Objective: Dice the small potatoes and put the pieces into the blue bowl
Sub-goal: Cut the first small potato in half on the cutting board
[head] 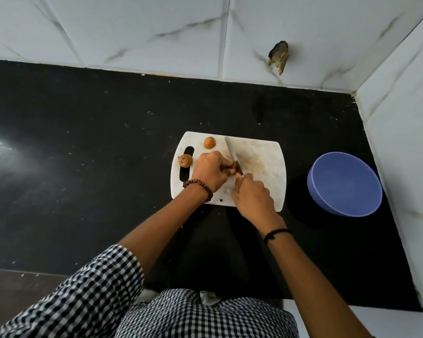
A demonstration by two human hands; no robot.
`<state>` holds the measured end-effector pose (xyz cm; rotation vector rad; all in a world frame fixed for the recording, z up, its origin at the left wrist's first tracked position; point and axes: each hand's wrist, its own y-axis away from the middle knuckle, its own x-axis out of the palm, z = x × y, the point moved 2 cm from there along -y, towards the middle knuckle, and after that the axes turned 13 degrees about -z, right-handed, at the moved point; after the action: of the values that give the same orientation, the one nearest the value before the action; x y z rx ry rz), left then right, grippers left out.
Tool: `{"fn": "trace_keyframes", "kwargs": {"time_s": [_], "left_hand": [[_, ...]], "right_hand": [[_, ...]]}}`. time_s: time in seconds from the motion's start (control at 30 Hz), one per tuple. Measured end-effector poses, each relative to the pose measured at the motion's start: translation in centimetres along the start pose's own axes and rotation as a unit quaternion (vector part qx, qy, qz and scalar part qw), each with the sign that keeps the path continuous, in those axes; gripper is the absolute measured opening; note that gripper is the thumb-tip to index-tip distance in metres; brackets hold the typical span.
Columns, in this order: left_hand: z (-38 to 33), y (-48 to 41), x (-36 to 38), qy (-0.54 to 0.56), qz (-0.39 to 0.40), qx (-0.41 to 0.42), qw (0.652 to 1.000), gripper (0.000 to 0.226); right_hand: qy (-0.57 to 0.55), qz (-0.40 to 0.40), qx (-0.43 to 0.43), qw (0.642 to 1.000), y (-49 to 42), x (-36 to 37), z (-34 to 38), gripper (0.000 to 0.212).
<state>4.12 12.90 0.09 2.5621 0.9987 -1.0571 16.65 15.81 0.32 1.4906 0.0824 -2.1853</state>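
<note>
Pinched a small potato mid cutting board with the left hand; gripped the knife in the right hand, blade against it. Probably called for tucked fingertips and a straight downward press. Had the blue bowl right of the board, empty.

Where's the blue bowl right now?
Head view: the blue bowl sits on the counter, right of the cutting board and apart from it, close to the right-hand wall.

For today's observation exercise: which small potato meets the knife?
The potato gripped by the left hand; the spotted potato and the orange potato lie untouched, away from the knife.
</note>
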Motion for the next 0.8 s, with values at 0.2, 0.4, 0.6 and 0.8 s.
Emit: {"fn": "trace_keyframes", "kwargs": {"time_s": [0.2, 0.4, 0.6, 0.8], "left_hand": [[-0.3, 0.5, 0.2, -0.022, -0.016, -0.002, 1.000, 0.013], [-0.4, 0.5, 0.1, -0.023, -0.025, -0.005, 0.999, 0.016], [-0.3, 0.5, 0.3, -0.029, -0.022, -0.004, 0.999, 0.017], [-0.1, 0.5, 0.4, -0.027, -0.022, 0.003, 0.999, 0.018]], "right_hand": [[0.022, -0.007, -0.005, 1.000, 0.3, 0.1, 0.1, 0.039], [0.038, -0.012, -0.010, 0.999, 2.4, 0.3, -0.7, 0.038], [0.049, -0.002, -0.002, 0.999, 4.2, 0.0, -1.6, 0.034], [0.050, 0.015, 0.012, 0.999, 6.1, -0.6, -2.6, 0.032]]}}
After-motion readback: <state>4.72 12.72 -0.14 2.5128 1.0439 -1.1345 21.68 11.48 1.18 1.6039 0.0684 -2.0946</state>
